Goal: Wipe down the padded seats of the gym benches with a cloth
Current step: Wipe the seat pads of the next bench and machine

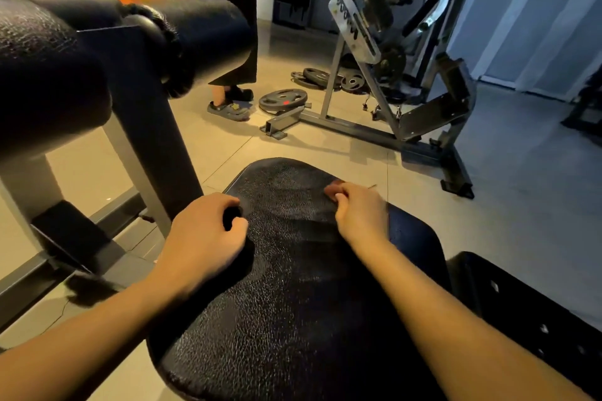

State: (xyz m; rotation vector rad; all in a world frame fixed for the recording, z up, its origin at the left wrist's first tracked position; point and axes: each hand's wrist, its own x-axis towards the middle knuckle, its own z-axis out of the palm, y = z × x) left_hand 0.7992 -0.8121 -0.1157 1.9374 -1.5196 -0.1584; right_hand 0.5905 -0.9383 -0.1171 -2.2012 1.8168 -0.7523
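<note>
A black padded bench seat [293, 303] with a pebbled surface fills the lower middle of the head view. My left hand [205, 238] sits at the seat's left edge, its fingers curled round a bunched black cloth [232, 215]. My right hand [355, 208] is over the far right part of the seat with its fingers curled, and it seems to pinch the dark cloth's other end. A dark crease runs across the seat between the two hands. The cloth is hard to tell from the black padding.
Black roller pads [202, 32] on a steel frame [143, 140] stand close on the left. A person in dark clothes and sandals [229, 107] stands beyond. A grey machine [384, 75] and weight plates [282, 100] lie on the tiled floor ahead. A perforated black pad [527, 312] is at right.
</note>
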